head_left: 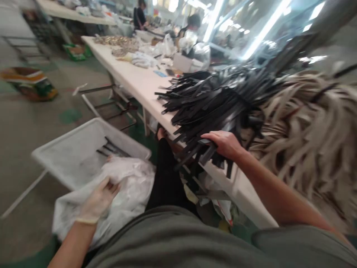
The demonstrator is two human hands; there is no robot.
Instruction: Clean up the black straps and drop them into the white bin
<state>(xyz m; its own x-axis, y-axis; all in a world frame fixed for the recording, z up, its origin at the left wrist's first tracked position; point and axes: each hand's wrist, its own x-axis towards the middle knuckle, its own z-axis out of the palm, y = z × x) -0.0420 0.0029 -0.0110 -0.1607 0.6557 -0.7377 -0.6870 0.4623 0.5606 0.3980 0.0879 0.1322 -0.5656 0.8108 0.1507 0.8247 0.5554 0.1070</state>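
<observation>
My right hand (225,144), bare, is closed at the near end of a large heap of flat black strips (206,108) that look like belt straps. Its fingers wrap round strip ends, which stick out past the table edge. On the other side, my left hand (97,199) wears a thin pale glove and hovers over a crumpled white plastic bag (131,173). Its fingers are loosely bent and apart, with nothing visible in them. The bag lies over the near side of a white plastic tub (61,149), where a few black strips (114,147) rest.
The long white table (131,85) runs away ahead, bearing a pile of beige strips (306,141), white gloves (142,59) and plastic bags. A metal frame (106,100) stands beside it. A printed carton (29,83) sits on the floor at left. Two people work farther back.
</observation>
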